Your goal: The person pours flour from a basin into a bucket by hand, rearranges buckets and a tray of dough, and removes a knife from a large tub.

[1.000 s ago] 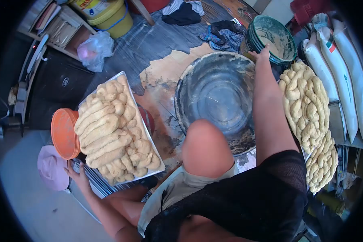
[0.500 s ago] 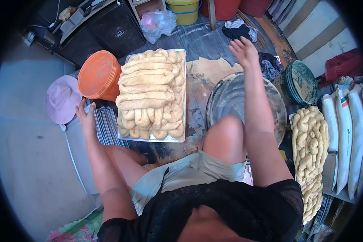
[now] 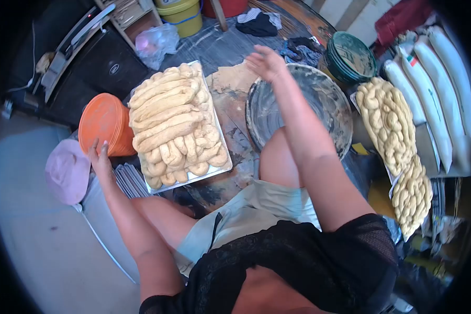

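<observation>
My left hand (image 3: 102,160) has its fingers apart and holds nothing. It appears right in front of the orange bucket (image 3: 102,123); whether it touches the bucket I cannot tell. Beside it, a metal tray (image 3: 223,166) is heaped with strips and rolls of pale dough (image 3: 167,118). Over the far rim of a wide, dough-smeared basin (image 3: 319,99), my right hand (image 3: 267,63) is raised with its fingers stretched out, and nothing is in it.
A stack of thin metal trays (image 3: 130,179) stands by my left knee, near a pink hat (image 3: 68,171). On the right lie braided dough loaves (image 3: 387,125), with full white sacks (image 3: 429,99) behind them. Green buckets (image 3: 350,56) stand beyond the basin.
My view has turned to the right, so the tray, bucket and basin sit farther left and tilted. Both hands stay open, the left beside the bucket and the right near the basin.
</observation>
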Demonstrator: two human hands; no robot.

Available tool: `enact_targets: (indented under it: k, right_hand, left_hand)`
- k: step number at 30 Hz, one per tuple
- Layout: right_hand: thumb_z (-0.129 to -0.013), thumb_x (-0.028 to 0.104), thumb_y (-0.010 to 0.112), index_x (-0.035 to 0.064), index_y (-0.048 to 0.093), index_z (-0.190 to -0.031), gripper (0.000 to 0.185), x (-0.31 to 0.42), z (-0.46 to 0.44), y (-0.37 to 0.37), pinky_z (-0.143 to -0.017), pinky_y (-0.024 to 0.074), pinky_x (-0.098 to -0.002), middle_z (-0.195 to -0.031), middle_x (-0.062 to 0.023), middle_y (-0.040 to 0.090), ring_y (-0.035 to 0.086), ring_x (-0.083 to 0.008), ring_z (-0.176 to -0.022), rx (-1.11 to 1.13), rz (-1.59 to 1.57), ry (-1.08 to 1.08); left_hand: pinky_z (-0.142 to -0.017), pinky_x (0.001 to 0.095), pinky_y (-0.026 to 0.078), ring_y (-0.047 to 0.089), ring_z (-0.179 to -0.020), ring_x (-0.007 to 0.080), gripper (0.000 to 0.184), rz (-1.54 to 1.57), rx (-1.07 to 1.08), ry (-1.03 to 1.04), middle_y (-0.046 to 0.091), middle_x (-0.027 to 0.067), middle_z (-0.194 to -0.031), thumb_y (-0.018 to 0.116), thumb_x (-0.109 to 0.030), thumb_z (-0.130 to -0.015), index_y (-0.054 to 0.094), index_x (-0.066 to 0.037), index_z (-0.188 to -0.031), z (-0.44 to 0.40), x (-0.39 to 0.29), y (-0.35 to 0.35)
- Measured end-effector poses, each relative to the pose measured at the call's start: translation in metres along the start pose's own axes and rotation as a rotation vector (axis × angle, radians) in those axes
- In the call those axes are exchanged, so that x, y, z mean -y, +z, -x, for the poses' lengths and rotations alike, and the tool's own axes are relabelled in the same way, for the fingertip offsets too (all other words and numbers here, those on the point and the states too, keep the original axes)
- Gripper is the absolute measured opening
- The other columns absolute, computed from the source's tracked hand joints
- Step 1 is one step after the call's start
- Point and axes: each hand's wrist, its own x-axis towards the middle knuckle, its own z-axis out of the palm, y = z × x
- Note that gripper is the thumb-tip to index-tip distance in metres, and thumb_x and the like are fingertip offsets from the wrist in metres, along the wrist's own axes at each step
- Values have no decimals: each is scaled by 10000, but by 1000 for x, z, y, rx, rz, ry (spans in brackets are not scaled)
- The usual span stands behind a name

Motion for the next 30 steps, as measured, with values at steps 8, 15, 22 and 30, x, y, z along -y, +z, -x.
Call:
enact_targets:
  k: [8,15,22,30]
  right_hand:
    - [-765,320,661,-22,414,-1161,579,136,-66,-232,-783,501,-480,-1047,-262,509,545,-428,-876,-754,-73,-245]
    - [-811,485,540,93,330,-1319,676,208,-92,-340,-938,375,-534,-1359,-136,309,358,-348,-1189,-793,20,-320]
    - [-788,417,603,145,369,-1311,634,215,-114,-370,-830,462,-568,-1351,-114,305,325,-349,-1200,-891,-21,-394]
    - [-758,114,517,17,493,-1157,411,209,-122,-375,-840,465,-620,-1203,-193,483,476,-374,-1091,-883,-406,-129]
  left_hand:
    - [-1002,343,304,407,-1185,223,475,150,72,-163,473,153,-1233,629,-211,-812,504,-9,-1223,5,7,-3]
    - [-904,304,308,452,-1069,183,480,156,20,-474,534,50,-1134,592,-332,-817,514,-84,-1221,3,31,3]
    - [-905,305,355,510,-1004,177,423,-83,47,-466,568,97,-1062,620,-253,-813,538,-40,-1169,1,60,-4]
    - [-855,292,349,466,-970,145,425,-239,115,-487,549,31,-1130,580,-289,-815,537,-99,-1193,-2,100,-31]
